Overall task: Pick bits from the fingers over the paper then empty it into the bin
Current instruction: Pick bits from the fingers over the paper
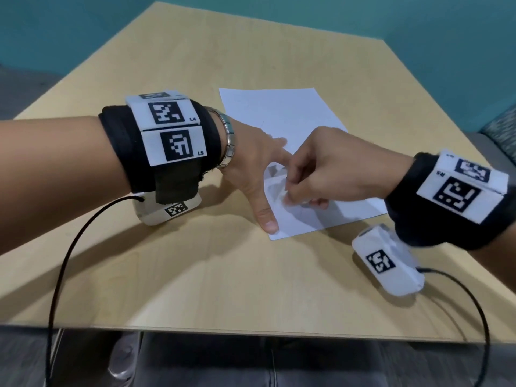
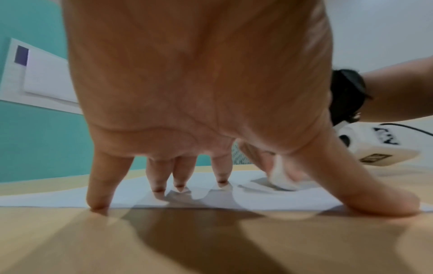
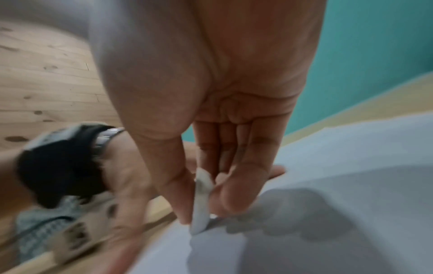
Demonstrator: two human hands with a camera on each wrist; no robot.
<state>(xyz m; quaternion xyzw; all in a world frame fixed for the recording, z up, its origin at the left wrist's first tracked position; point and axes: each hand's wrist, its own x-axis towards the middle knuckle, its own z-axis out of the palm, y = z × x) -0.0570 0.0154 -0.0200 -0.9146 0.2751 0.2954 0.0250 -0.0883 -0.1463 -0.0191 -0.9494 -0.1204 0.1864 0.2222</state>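
R grip pinching white pad over paper

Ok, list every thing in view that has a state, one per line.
paper: lies flat on the table, not yet lifted.
left hand: spread, fingertips pressed on the paper's near edge.
right hand: pinches a small white piece over the paper.
small white piece: held between thumb and fingers, low over the sheet.
table: bears the paper.
bin: not in view.
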